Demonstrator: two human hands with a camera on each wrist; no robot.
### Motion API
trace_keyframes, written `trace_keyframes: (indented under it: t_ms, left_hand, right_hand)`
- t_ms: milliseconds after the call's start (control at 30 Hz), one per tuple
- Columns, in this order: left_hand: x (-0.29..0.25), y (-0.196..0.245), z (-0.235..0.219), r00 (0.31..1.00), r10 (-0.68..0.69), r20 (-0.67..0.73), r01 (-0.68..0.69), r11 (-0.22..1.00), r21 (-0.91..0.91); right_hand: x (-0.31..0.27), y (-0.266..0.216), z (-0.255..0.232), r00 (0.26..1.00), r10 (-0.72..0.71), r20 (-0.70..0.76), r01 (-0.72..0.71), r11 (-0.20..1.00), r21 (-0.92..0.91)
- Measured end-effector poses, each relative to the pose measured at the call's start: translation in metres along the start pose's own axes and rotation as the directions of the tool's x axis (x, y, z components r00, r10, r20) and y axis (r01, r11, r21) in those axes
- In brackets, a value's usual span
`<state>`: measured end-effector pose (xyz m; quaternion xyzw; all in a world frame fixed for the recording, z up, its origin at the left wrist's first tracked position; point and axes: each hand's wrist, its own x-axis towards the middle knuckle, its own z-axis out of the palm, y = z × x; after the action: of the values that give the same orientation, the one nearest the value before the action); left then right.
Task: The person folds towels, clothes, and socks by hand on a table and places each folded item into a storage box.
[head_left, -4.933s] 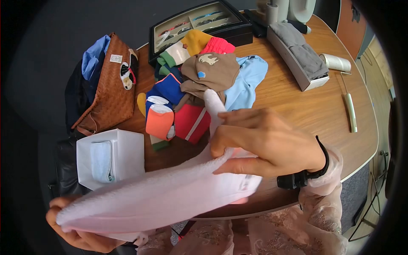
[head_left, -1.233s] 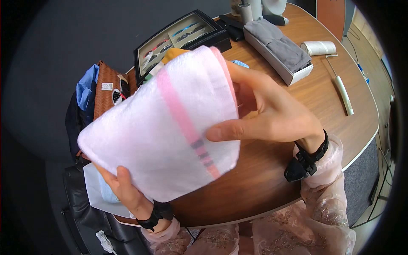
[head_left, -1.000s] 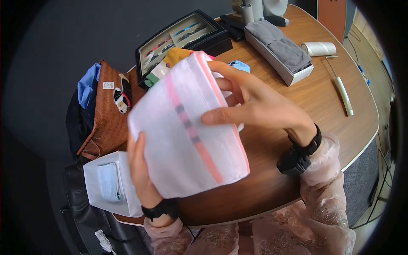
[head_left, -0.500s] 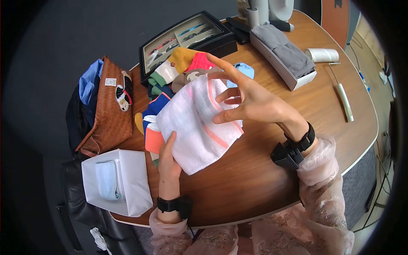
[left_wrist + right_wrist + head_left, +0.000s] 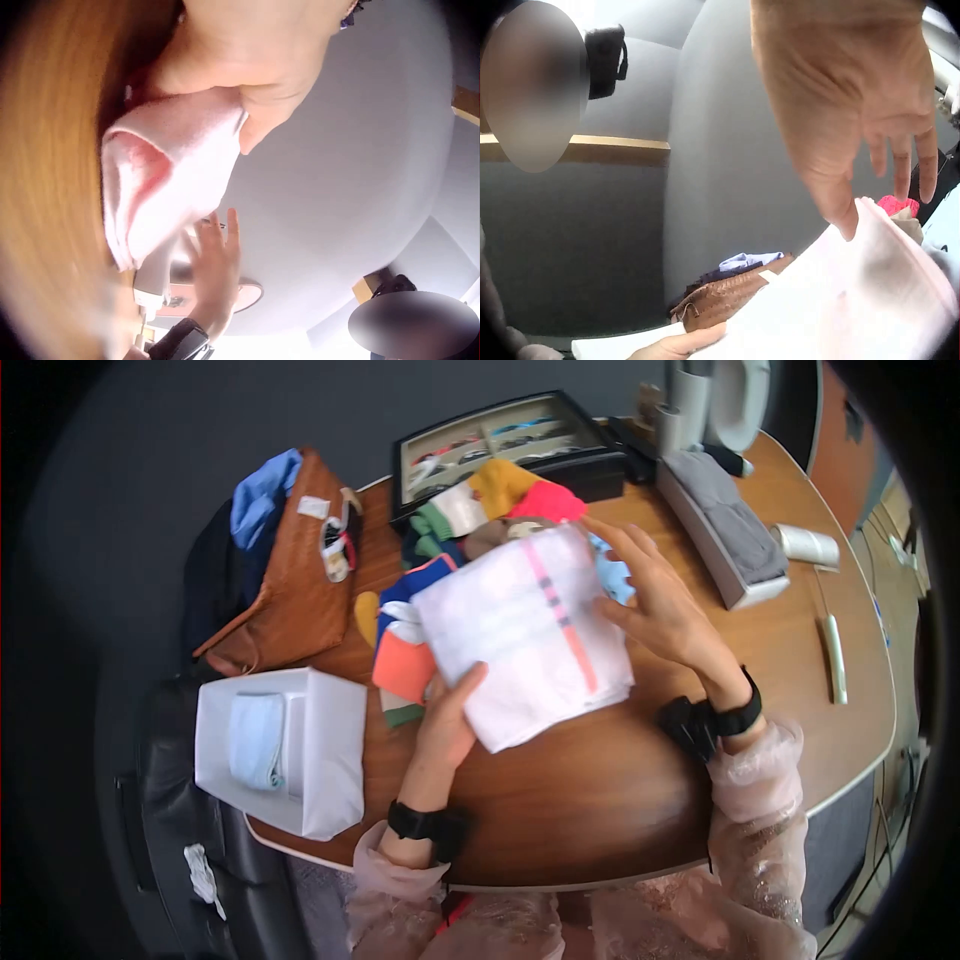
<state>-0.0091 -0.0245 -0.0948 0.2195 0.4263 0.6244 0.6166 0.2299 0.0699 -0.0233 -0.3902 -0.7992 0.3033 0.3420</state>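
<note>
A white towel point(image 5: 515, 645) with pink edging and a pink stripe with grey blocks lies folded into a rough square above the wooden table. My left hand point(image 5: 445, 728) grips its lower left corner, thumb on top and fingers beneath. The left wrist view shows the towel's point(image 5: 176, 172) stacked folds and a pink inner layer. At the towel's upper right edge is my right hand point(image 5: 662, 600), its fingers extended. From the right wrist, that hand's thumb point(image 5: 838, 214) is right at the towel's edge while the other fingers point past it.
Several socks and folded garments point(image 5: 500, 490) are piled behind the towel, before a black glasses case point(image 5: 600, 475). A white box point(image 5: 335, 750) holding a light blue cloth point(image 5: 257, 740) and a woven brown bag point(image 5: 300, 585) stand left. Grey cloth in a long box point(image 5: 765, 592) and a lint roller point(image 5: 836, 660) are right.
The towel, first stretched out between both hands, is now a compact folded square lowered toward the table. My right hand has loosened from its edge; my left hand has moved right with it.
</note>
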Motion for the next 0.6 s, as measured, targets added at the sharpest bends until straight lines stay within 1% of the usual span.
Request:
trace_keyframes:
  t_ms: [67,133,167,200,267,333,367,400,433,467,533,567,600]
  left_hand:
    - [-0.001,-0.001,0.001,1.000,-0.006,0.025,0.003,0.994,0.113]
    - [0.001,-0.001,-0.001,0.996,0.000,0.089,-0.010,0.994,0.110]
    - [0.001,-0.001,-0.001,0.997,-0.009,0.081,-0.001,0.993,0.118]
    - [0.000,0.002,0.001,0.997,-0.025,0.078,0.015,0.992,0.124]
    - [-0.008,0.011,0.005,0.998,0.006,0.064,-0.016,0.989,0.147]
    - [-0.014,0.019,0.007,0.994,0.045,0.100,-0.070,0.963,0.260]
    - [-0.021,0.028,0.010,0.987,0.087,0.138,-0.125,0.946,0.297]
    - [-0.031,0.039,0.014,0.987,0.093,0.127,-0.127,0.947,0.294]
    - [-0.043,0.053,0.017,0.981,0.142,0.134,-0.184,0.905,0.385]
    - [-0.055,0.067,0.019,0.971,0.187,0.148,-0.235,0.849,0.473]
    - [-0.085,0.090,0.020,0.952,0.297,0.074,-0.285,0.775,0.564]
    - [-0.098,0.097,0.016,0.933,0.358,-0.028,-0.293,0.804,0.517]
    - [-0.109,0.105,0.012,0.903,0.409,-0.132,-0.306,0.828,0.469]
  right_hand:
    - [0.000,0.000,0.007,0.985,-0.166,-0.042,0.155,0.968,-0.198]
    - [0.000,-0.015,0.009,0.987,-0.156,0.031,0.159,0.978,-0.138]
    - [0.000,-0.015,0.013,0.975,-0.200,0.098,0.216,0.958,-0.188]
    - [0.000,-0.013,0.017,0.967,-0.229,0.109,0.244,0.955,-0.166]
    - [-0.003,-0.006,0.021,0.943,-0.160,0.293,0.258,0.905,-0.337]
    - [-0.002,-0.009,0.020,0.939,-0.156,0.305,0.258,0.908,-0.331]
    - [-0.002,-0.014,0.017,0.953,-0.122,0.276,0.189,0.954,-0.231]
    - [-0.001,-0.018,0.014,0.964,-0.080,0.254,0.115,0.985,-0.127]
    - [-0.002,-0.018,0.012,0.966,-0.141,0.215,0.172,0.975,-0.137]
    - [-0.001,-0.021,0.010,0.965,-0.145,0.219,0.176,0.976,-0.131]
    - [-0.003,-0.026,0.003,0.970,-0.060,0.237,0.078,0.994,-0.070]
    - [-0.004,-0.025,0.002,0.970,-0.094,0.224,0.123,0.985,-0.117]
    - [-0.005,-0.026,0.001,0.970,-0.090,0.225,0.117,0.987,-0.114]
